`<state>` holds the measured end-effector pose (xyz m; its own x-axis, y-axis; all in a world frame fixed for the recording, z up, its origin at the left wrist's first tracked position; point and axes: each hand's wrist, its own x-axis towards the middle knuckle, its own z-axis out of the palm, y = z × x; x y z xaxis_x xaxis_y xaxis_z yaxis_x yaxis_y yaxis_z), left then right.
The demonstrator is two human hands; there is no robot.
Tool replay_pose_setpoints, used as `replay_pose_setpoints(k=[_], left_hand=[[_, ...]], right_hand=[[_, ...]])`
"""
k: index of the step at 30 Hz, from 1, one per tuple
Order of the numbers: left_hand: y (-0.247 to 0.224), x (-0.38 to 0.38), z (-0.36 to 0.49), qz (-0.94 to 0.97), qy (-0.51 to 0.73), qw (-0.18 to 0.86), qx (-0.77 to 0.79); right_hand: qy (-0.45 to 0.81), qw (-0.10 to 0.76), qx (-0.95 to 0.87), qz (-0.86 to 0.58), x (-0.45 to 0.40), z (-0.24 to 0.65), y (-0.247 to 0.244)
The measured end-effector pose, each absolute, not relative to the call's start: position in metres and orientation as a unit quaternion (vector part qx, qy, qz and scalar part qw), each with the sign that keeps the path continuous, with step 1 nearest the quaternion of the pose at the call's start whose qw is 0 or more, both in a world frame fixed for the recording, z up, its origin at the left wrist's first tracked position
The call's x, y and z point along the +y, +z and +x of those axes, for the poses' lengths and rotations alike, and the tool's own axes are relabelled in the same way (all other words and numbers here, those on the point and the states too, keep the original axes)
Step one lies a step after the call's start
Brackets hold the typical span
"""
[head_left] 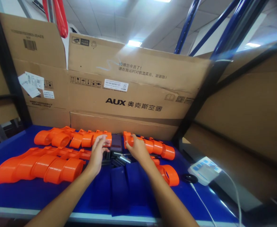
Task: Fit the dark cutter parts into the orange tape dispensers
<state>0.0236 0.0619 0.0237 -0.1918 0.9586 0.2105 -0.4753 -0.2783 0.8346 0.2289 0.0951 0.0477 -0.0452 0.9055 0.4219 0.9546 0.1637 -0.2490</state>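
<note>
My left hand is beside the right end of a back row of orange plastic rings. Its fingers are apart and slightly curled, with the fingertips close to the last ring; whether they touch it I cannot tell. Across a dark flat block, my right hand has its thumb and fingers closed on the leftmost orange plastic ring of another row. Several short black and metallic pieces lie between the hands. Nearer to me are dark blue flat pieces.
More orange rings lie front left, others beyond my right forearm. A printed cardboard panel stands behind the blue tabletop. At right are a white power strip with cables and a black round object.
</note>
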Motion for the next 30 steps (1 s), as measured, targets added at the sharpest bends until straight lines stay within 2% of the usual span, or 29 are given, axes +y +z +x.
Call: replay_pose_setpoints(k=[13,21,25,30], left_hand=[[0.024,0.061,0.023,0.387,0.699,0.508,0.323],[0.022,0.062,0.022,0.392,0.695,0.506,0.327],[0.020,0.064,0.023,0.390,0.694,0.507,0.331],[0.019,0.066,0.022,0.389,0.691,0.516,0.325]], right_hand=[[-0.030,0.229,-0.734,-0.638,0.094,0.229,0.043],[-0.100,0.252,-0.721,-0.637,0.078,0.244,0.066],[-0.157,0.198,-0.722,-0.645,0.081,0.262,0.075],[-0.121,0.113,-0.737,-0.655,0.097,0.272,0.061]])
